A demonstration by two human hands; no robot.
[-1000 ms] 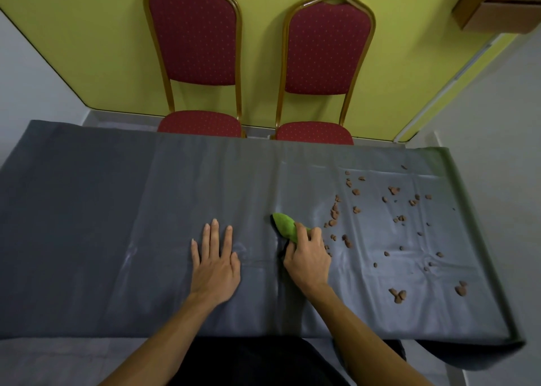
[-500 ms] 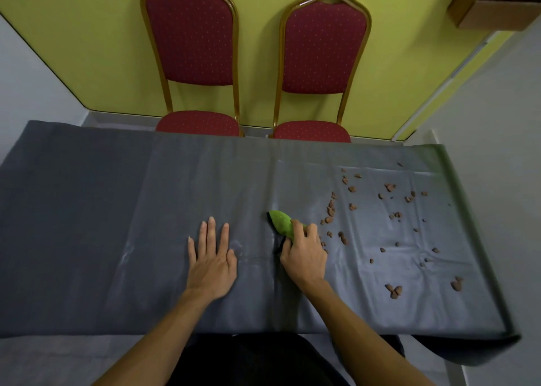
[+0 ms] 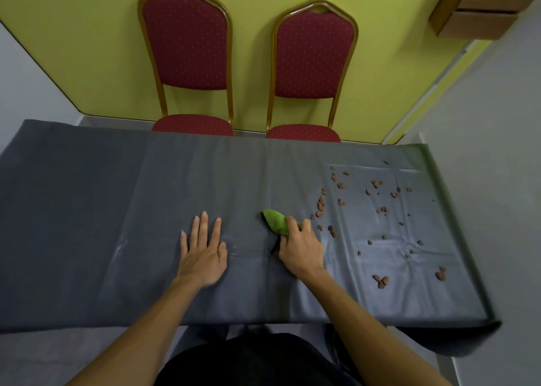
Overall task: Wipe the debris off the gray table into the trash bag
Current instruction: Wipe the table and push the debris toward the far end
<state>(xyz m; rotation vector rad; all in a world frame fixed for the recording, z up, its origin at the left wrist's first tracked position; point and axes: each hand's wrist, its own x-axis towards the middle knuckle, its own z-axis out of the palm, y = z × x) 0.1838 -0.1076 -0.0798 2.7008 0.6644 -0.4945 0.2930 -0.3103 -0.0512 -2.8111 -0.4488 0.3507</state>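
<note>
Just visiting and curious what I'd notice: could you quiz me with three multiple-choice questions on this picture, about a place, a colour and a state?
1. Where on the table does the debris lie? A) left part B) right part C) middle
2. What colour is the cloth? A) green B) blue C) white
3. How is the left hand? A) gripping the cloth B) lifted C) flat on the table
Answers: B, the debris dots the right part; A, the cloth held by the right hand is green; C, the left hand's fingers lie straight on the table.
</note>
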